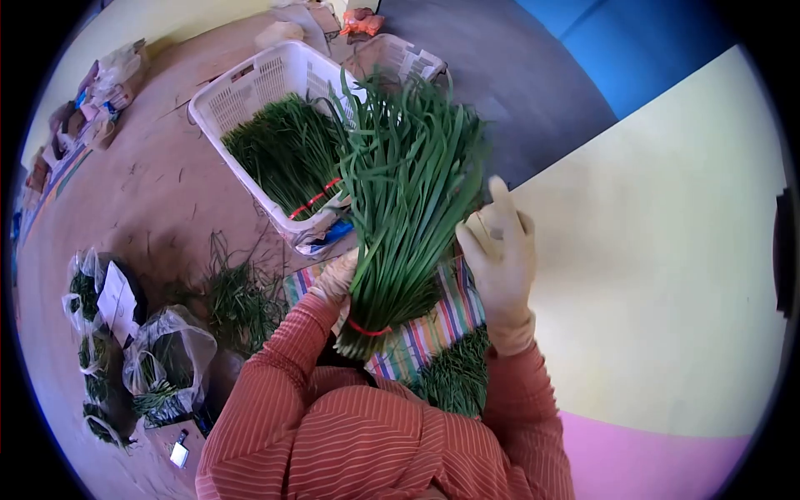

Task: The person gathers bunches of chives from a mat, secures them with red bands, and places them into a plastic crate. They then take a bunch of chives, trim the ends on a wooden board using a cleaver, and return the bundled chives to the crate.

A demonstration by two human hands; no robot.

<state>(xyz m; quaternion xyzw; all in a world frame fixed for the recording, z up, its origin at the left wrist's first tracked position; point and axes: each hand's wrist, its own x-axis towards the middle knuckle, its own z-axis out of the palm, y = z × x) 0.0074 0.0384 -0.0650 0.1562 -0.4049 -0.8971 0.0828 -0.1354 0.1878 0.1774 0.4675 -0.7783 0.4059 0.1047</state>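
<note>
A big bunch of long green leafy stalks (pixel 404 208) stands tilted in front of me, leaves up, with a red band (pixel 369 330) round its lower end. My left hand (pixel 336 277), in a pale glove, is wrapped round the bunch's left side; part of its fingers is hidden behind the stalks. To the right of the leaves my gloved right hand (pixel 502 254) is raised with its fingers apart, holding nothing. Behind the bunch, a white plastic crate (pixel 218 125) holds more green stalks (pixel 287 150) tied with a red band.
A striped cloth (pixel 410 343) and loose greens (pixel 454 379) lie below the bunch. Scattered stalks (pixel 242 300) are on the floor at left, beside plastic bags of greens (pixel 169 362). A second crate (pixel 400 57) stands behind. A pale yellow wall (pixel 650 250) is at right.
</note>
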